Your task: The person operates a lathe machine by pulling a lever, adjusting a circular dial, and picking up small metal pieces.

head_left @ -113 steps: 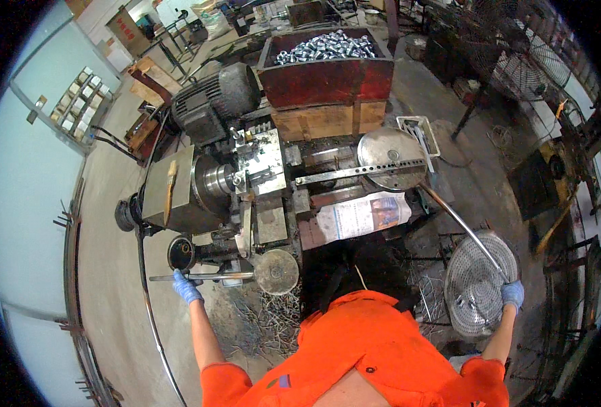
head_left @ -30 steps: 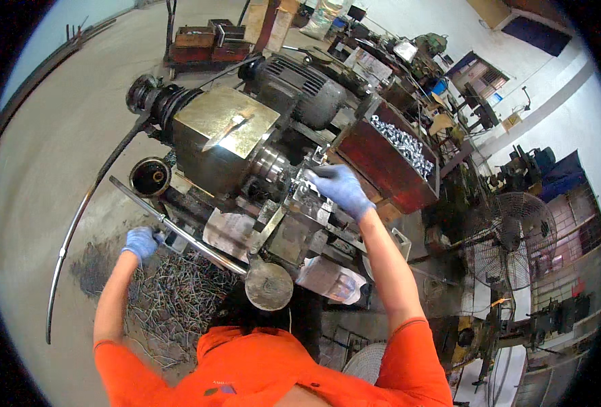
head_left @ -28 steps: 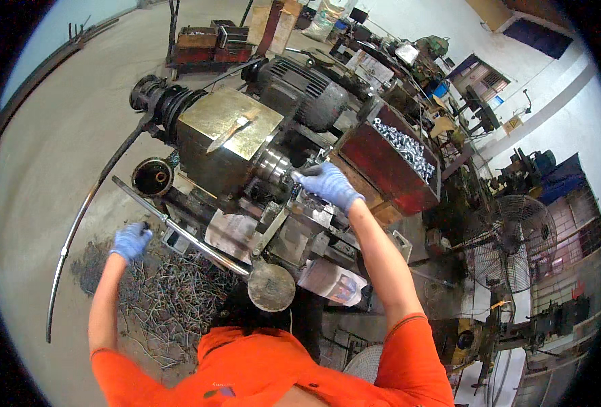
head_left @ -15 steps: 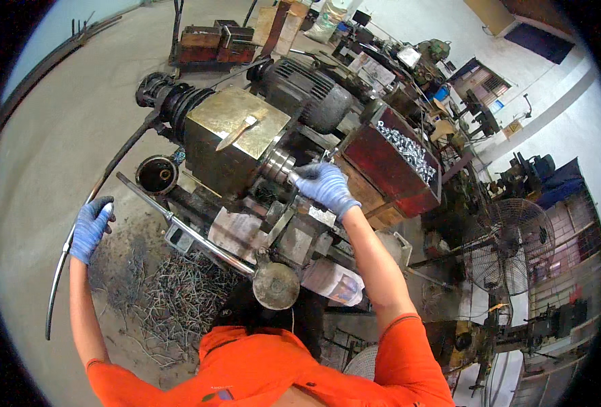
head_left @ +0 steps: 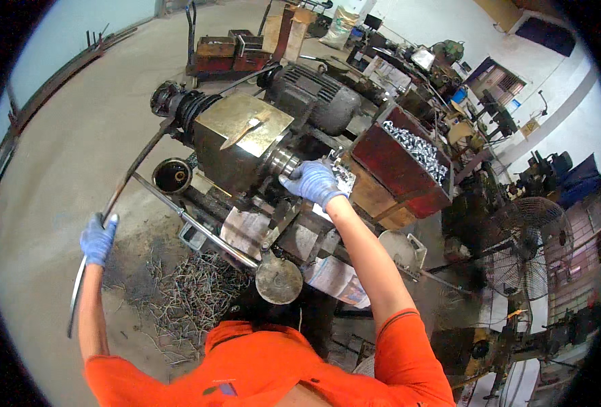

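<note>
The hands are apart: the left hand (head_left: pixel 98 240), near nine o'clock, grips the long lever (head_left: pixel 135 165); the right hand (head_left: pixel 312 183) meets the spindle (head_left: pixel 285 163) at its ten o'clock, grasp unclear. Apparently tending both, the person needs steady lever control.

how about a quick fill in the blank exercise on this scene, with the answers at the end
1. The left hand, gloved in ____, grips a long lever.
2. The hand nearest the shiny spindle is the person's ____ one.
3. A brush lies on ____ of the boxy machine housing.
4. The open box of shiny metal parts has dark ____ sides.

Missing words: blue; right; top; red.
</note>
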The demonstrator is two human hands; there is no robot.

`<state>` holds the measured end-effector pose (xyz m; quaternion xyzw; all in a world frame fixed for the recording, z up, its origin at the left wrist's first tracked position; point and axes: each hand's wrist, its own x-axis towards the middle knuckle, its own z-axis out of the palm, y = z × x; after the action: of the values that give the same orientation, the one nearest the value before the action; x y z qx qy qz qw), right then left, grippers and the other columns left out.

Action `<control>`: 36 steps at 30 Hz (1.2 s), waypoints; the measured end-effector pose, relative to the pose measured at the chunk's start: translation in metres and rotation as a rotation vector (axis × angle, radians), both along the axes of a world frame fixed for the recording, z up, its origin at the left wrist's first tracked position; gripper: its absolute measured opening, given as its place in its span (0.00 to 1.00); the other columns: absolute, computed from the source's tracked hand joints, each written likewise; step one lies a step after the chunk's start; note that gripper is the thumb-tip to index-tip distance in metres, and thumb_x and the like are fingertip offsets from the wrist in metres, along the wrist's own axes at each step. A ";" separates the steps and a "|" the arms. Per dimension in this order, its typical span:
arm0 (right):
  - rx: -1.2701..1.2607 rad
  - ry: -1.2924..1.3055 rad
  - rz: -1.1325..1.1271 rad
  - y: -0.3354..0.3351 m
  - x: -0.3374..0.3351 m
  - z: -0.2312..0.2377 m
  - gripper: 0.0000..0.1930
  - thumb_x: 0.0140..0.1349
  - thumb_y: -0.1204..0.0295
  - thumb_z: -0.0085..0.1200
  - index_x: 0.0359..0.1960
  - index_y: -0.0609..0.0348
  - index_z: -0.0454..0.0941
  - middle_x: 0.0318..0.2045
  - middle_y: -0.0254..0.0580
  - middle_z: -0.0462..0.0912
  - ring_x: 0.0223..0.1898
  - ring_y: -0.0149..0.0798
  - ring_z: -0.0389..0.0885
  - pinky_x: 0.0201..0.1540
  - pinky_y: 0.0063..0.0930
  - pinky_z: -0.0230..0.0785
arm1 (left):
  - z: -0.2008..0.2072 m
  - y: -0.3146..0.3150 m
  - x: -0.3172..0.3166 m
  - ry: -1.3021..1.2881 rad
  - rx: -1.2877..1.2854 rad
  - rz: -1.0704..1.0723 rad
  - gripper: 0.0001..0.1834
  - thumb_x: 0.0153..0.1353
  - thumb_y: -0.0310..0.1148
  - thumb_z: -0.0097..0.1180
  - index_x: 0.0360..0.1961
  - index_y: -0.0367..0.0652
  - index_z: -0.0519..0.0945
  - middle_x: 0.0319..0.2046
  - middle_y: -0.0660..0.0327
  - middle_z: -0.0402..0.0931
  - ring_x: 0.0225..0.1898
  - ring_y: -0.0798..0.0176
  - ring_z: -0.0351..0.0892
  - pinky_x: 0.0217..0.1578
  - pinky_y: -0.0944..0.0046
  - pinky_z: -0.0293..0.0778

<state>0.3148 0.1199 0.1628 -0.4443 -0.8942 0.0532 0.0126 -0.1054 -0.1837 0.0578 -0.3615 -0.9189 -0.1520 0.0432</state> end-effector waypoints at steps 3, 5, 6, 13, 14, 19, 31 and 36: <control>-0.023 -0.072 -0.011 0.003 -0.005 0.001 0.25 0.50 0.43 0.48 0.32 0.51 0.82 0.34 0.51 0.80 0.41 0.50 0.77 0.54 0.43 0.58 | 0.022 -0.008 0.070 -0.122 -0.099 -0.019 0.25 0.51 0.54 0.54 0.37 0.42 0.77 0.32 0.49 0.78 0.35 0.46 0.78 0.36 0.51 0.72; -0.061 -0.124 -0.013 0.002 -0.007 0.008 0.27 0.50 0.43 0.48 0.32 0.55 0.81 0.32 0.53 0.80 0.39 0.50 0.78 0.53 0.39 0.61 | 0.015 -0.011 0.081 -0.091 -0.077 0.019 0.23 0.50 0.52 0.55 0.36 0.42 0.77 0.31 0.48 0.78 0.35 0.45 0.77 0.37 0.51 0.71; 0.025 -0.091 -0.009 0.002 -0.008 0.003 0.29 0.51 0.43 0.47 0.29 0.61 0.81 0.29 0.55 0.80 0.37 0.50 0.79 0.49 0.36 0.65 | 0.014 -0.007 0.083 -0.073 -0.064 0.033 0.23 0.49 0.51 0.56 0.35 0.42 0.77 0.31 0.48 0.78 0.36 0.45 0.77 0.37 0.50 0.71; 0.100 -0.015 0.026 0.005 -0.007 -0.005 0.30 0.52 0.43 0.45 0.28 0.62 0.81 0.28 0.54 0.80 0.35 0.50 0.79 0.46 0.38 0.67 | -0.028 0.056 0.013 -0.253 0.048 -0.212 0.19 0.50 0.45 0.57 0.31 0.38 0.76 0.25 0.48 0.77 0.28 0.48 0.78 0.30 0.54 0.73; 0.105 -0.035 0.008 0.007 -0.003 -0.007 0.29 0.52 0.43 0.46 0.28 0.62 0.81 0.28 0.54 0.81 0.36 0.50 0.79 0.46 0.39 0.67 | 0.005 0.065 0.035 -0.475 0.097 -0.201 0.17 0.51 0.42 0.57 0.30 0.37 0.75 0.17 0.51 0.74 0.16 0.55 0.76 0.20 0.57 0.72; 0.207 0.089 -0.049 0.000 0.027 0.024 0.25 0.51 0.45 0.49 0.28 0.57 0.82 0.24 0.51 0.80 0.29 0.49 0.80 0.39 0.38 0.71 | 0.002 0.072 0.030 -0.471 0.145 -0.221 0.17 0.51 0.42 0.56 0.32 0.37 0.76 0.19 0.51 0.74 0.20 0.54 0.77 0.23 0.56 0.72; 0.589 0.473 -0.142 -0.039 0.118 0.082 0.20 0.48 0.54 0.60 0.40 0.51 0.80 0.50 0.56 0.72 0.50 0.55 0.71 0.54 0.43 0.63 | 0.123 0.132 0.158 -0.112 0.529 -0.489 0.27 0.55 0.46 0.56 0.52 0.44 0.72 0.36 0.52 0.78 0.31 0.54 0.79 0.31 0.60 0.73; 0.324 0.520 -0.088 -0.101 0.130 0.012 0.16 0.47 0.58 0.62 0.33 0.54 0.81 0.46 0.51 0.75 0.46 0.52 0.73 0.50 0.41 0.65 | 0.106 0.212 0.181 0.171 0.528 -0.625 0.28 0.57 0.52 0.49 0.55 0.48 0.68 0.35 0.52 0.77 0.30 0.51 0.78 0.31 0.55 0.72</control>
<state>0.4448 0.0188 0.1750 -0.4463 -0.8378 0.0212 0.3138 0.0756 0.0281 0.1635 -0.6109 -0.6874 -0.3575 0.1624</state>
